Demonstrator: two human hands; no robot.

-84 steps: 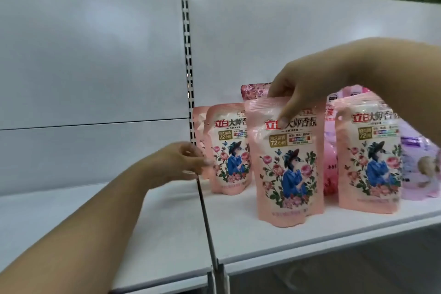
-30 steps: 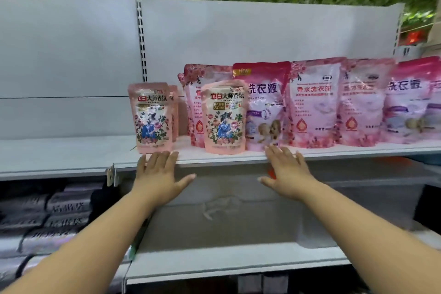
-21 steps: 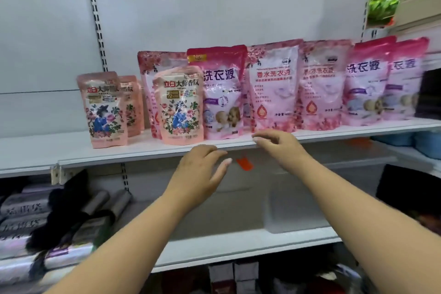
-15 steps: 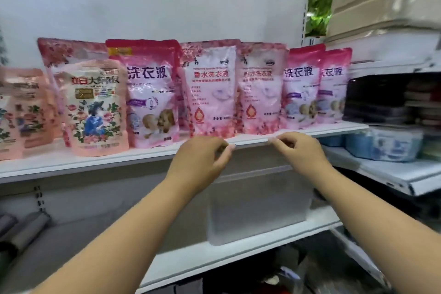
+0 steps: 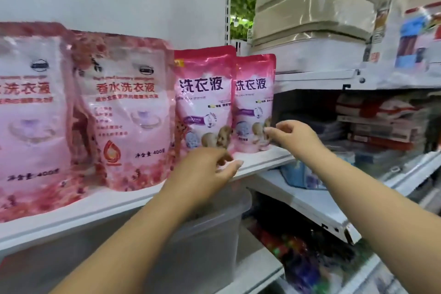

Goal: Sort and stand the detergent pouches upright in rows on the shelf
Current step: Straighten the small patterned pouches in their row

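Note:
Pink detergent pouches stand upright in a row on the white shelf [image 5: 260, 159]. Two large pale pink ones [image 5: 128, 112] fill the left. Right of them stand a darker pink pouch [image 5: 205, 95] and, last in the row, another like it [image 5: 254, 100]. My left hand [image 5: 202, 172] reaches to the foot of the first darker pouch, fingers loosely bent, holding nothing. My right hand [image 5: 293, 136] is at the lower right edge of the last pouch, fingers curled toward it; whether it pinches the pouch I cannot tell.
Beige stacked packs [image 5: 310, 7] sit on the neighbouring unit to the right, with boxed goods [image 5: 381, 122] below them. A translucent plastic bin [image 5: 210, 241] stands on the lower shelf under my left arm. A lower white shelf edge [image 5: 310, 203] juts out at right.
The view has swung right along the shelf and come closer. Both hands rose from the shelf's front edge to the two darker pink pouches at the row's right end.

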